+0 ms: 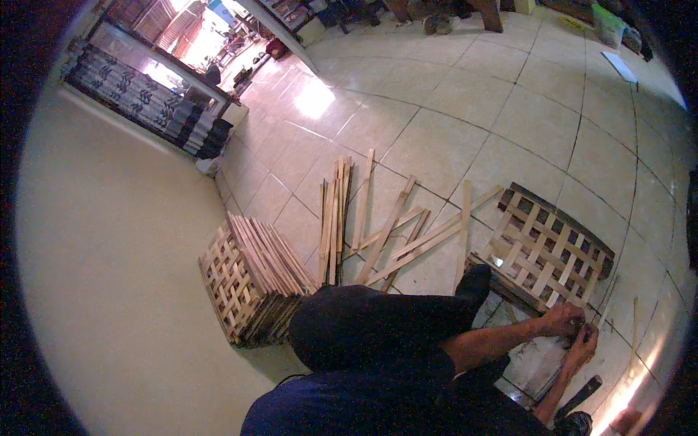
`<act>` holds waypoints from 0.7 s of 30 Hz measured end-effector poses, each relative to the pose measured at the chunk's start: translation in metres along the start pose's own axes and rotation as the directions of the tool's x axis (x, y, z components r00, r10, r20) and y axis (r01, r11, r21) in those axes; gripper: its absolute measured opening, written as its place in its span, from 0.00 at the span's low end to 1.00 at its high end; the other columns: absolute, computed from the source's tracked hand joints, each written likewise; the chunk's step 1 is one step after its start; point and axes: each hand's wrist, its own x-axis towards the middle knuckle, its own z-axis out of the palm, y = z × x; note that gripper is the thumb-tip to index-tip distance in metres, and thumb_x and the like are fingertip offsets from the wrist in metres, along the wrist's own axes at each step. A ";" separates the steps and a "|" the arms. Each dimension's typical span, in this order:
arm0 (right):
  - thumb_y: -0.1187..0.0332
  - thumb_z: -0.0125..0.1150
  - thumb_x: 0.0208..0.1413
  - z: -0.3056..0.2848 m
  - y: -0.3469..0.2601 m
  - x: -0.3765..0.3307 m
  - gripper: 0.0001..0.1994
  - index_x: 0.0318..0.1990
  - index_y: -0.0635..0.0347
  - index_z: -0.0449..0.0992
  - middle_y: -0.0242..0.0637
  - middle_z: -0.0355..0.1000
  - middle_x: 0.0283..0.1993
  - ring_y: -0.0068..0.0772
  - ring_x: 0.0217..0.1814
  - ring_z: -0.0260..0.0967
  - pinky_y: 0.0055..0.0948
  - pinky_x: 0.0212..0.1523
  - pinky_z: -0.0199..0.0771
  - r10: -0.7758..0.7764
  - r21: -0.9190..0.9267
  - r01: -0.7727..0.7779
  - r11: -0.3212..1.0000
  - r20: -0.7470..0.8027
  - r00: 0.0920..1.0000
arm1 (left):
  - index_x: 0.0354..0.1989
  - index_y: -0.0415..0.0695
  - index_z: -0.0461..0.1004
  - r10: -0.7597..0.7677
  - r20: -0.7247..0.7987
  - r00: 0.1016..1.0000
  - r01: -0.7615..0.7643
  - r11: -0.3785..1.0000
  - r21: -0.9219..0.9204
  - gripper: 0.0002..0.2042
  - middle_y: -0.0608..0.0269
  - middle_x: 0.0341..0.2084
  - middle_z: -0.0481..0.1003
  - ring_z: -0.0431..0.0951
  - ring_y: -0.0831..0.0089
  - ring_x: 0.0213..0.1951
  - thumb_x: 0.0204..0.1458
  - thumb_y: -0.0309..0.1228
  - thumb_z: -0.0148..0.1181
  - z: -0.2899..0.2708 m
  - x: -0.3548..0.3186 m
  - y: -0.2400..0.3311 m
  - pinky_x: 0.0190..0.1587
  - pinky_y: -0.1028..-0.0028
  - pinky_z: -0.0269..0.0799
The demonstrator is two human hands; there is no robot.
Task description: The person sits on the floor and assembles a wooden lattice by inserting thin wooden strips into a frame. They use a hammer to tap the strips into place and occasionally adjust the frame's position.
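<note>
Dark trousers (378, 327) and my navy shirt (349, 414) fill the lower middle of the view and hide the floor underneath. Past the knee, both forearms reach out to the right. My left hand (561, 318) and right hand (582, 347) meet just beside the near corner of a wooden lattice panel (545, 251) that lies flat on the tiled floor (451, 102). Fingers on both are curled in tight, pinching something small between them; too tiny and blurred to ID, and I can't tell if it touches the panel. A thin slat (605, 309) stands just right of the hands, its lower end hidden behind them.

Loose wooden strips (392, 232) lie scattered in front of the knee, w/ a neater bundle (334, 218) to their left. Further left, a stack of finished lattice panels (243, 280) sits on the floor near the pale wall (109, 254). A dark bar-shaped object (578, 398) lies low right, partly cut off by the fisheye rim, can't make out what it is. Far bkgd is washed out by glare.
</note>
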 end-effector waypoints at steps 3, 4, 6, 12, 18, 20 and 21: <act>0.62 0.54 0.60 -0.001 0.001 -0.009 0.15 0.47 0.65 0.73 0.45 0.74 0.45 0.42 0.45 0.71 0.35 0.49 0.70 0.009 -0.032 -0.007 0.999 0.059 0.998 | 0.37 0.45 0.76 -0.169 0.108 0.980 0.159 0.982 0.098 0.14 0.54 0.33 0.77 0.77 0.53 0.36 0.45 0.39 0.61 0.002 -0.003 -0.003 0.40 0.57 0.72; 0.62 0.54 0.60 -0.001 0.006 -0.010 0.15 0.47 0.65 0.73 0.45 0.74 0.44 0.41 0.45 0.71 0.35 0.49 0.70 0.012 -0.040 -0.010 0.999 0.048 0.999 | 0.34 0.44 0.76 -0.110 0.102 0.989 0.108 0.994 0.028 0.12 0.54 0.32 0.76 0.77 0.54 0.35 0.43 0.35 0.63 -0.004 -0.005 -0.002 0.40 0.59 0.72; 0.63 0.55 0.59 -0.004 0.007 -0.011 0.16 0.47 0.67 0.72 0.45 0.74 0.43 0.39 0.43 0.71 0.35 0.48 0.70 0.000 0.025 -0.001 1.000 0.055 0.999 | 0.33 0.43 0.77 -0.071 0.127 0.989 0.067 0.997 0.043 0.09 0.53 0.31 0.77 0.77 0.55 0.36 0.43 0.32 0.62 0.005 0.006 -0.013 0.42 0.60 0.71; 0.68 0.55 0.57 -0.008 -0.029 -0.002 0.10 0.43 0.63 0.74 0.37 0.75 0.37 0.27 0.37 0.70 0.29 0.42 0.72 0.064 0.033 -0.069 0.997 0.132 0.989 | 0.37 0.40 0.78 -0.092 0.294 0.952 0.127 0.987 -0.103 0.09 0.52 0.33 0.77 0.77 0.57 0.35 0.47 0.29 0.59 0.000 0.019 -0.038 0.42 0.62 0.72; 0.63 0.54 0.58 -0.056 -0.006 0.006 0.12 0.43 0.61 0.73 0.44 0.76 0.35 0.42 0.36 0.74 0.36 0.39 0.72 0.237 0.112 -0.238 0.965 0.022 0.971 | 0.40 0.39 0.71 0.097 0.068 0.993 -0.104 0.988 0.114 0.12 0.52 0.34 0.75 0.77 0.58 0.37 0.45 0.18 0.54 -0.019 0.011 -0.002 0.41 0.67 0.72; 0.63 0.54 0.58 -0.056 0.025 -0.001 0.11 0.42 0.61 0.73 0.44 0.75 0.34 0.41 0.35 0.74 0.36 0.39 0.72 0.222 0.075 -0.219 0.973 -0.034 0.974 | 0.41 0.38 0.70 0.032 0.104 0.994 -0.044 0.993 0.112 0.13 0.52 0.36 0.74 0.76 0.58 0.37 0.45 0.17 0.53 -0.017 0.006 -0.001 0.42 0.66 0.72; 0.63 0.54 0.58 -0.055 0.035 -0.005 0.11 0.42 0.60 0.73 0.44 0.75 0.34 0.41 0.35 0.74 0.35 0.39 0.72 0.202 0.063 -0.199 0.978 -0.048 0.978 | 0.42 0.38 0.70 -0.006 0.110 0.994 -0.008 0.992 0.127 0.14 0.52 0.37 0.73 0.76 0.58 0.37 0.45 0.17 0.53 -0.019 0.005 0.000 0.42 0.66 0.71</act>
